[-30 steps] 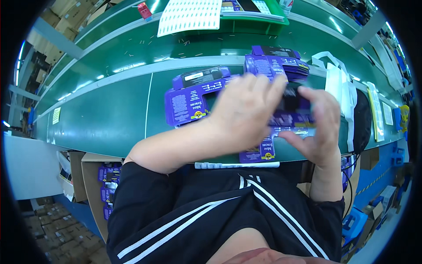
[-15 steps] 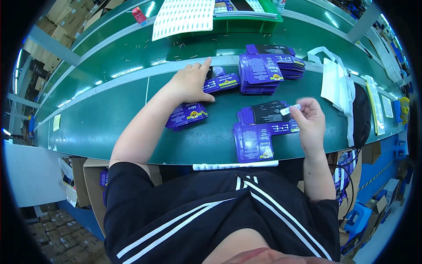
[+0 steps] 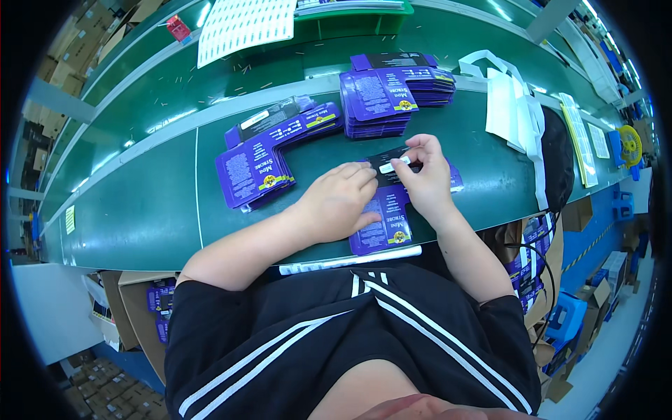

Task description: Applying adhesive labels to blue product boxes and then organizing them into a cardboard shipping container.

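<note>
A flat purple-and-black carton blank (image 3: pixel 383 222) lies in front of me near the table edge. My right hand (image 3: pixel 430 180) pinches a small white sticker label (image 3: pixel 395 165) between thumb and fingers, over the blank's black panel. From here I cannot tell whether the label is stuck down. My left hand (image 3: pixel 339 199) rests on the blank's left side, fingers flat and thumb apart, holding nothing. To the left sits a fanned stack of the same carton blanks (image 3: pixel 241 173), the top one bearing a white label on its black panel. A taller stack of blanks (image 3: pixel 374 98) stands beyond my hands.
A white bag with handles (image 3: pixel 507 108) and a dark bag (image 3: pixel 558 157) lie to the right. At the back, a label sheet (image 3: pixel 245 28) leans by a green bin (image 3: pixel 350 26). A white roll (image 3: pixel 350 260) lies along the near edge. Open cardboard boxes (image 3: pixel 136 308) stand below the table.
My left hand has come from the left stack to the blank in front of me. The right hand has brought the label down to the black panel. The whole view has shifted a little.
</note>
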{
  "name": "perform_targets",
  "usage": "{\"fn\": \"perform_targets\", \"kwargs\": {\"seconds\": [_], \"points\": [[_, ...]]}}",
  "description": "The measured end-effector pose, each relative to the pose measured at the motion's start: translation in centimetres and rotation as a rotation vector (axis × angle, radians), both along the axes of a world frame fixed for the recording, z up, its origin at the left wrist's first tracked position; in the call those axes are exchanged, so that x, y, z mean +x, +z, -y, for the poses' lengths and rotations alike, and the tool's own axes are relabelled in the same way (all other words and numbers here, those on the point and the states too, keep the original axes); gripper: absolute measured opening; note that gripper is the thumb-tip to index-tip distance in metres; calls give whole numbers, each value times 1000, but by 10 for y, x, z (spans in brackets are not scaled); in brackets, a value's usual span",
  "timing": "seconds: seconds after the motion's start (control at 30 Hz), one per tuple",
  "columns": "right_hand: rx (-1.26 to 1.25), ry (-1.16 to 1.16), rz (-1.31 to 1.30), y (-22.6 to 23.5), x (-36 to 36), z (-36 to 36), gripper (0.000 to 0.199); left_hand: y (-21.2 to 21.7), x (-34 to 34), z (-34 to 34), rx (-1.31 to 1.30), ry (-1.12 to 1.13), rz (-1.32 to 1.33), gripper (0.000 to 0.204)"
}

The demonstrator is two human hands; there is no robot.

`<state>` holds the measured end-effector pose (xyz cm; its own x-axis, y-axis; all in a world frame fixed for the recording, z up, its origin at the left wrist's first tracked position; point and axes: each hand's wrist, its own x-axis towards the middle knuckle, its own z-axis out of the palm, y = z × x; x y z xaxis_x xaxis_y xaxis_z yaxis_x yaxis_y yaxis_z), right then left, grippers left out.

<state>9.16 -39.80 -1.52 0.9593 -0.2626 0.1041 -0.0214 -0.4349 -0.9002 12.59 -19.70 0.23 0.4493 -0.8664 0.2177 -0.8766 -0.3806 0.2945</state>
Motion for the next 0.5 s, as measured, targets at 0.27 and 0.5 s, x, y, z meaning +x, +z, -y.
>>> {"fn": "perform_targets", "kwargs": {"seconds": [0.27,0.5], "points": [[-42,-17,49,-10,2,-5,28,-8,-4,0,-26,31,-5,46],[-77,-30,36,-14,2,-6,27,-9,-4,0,1,34,-33,47]]}}
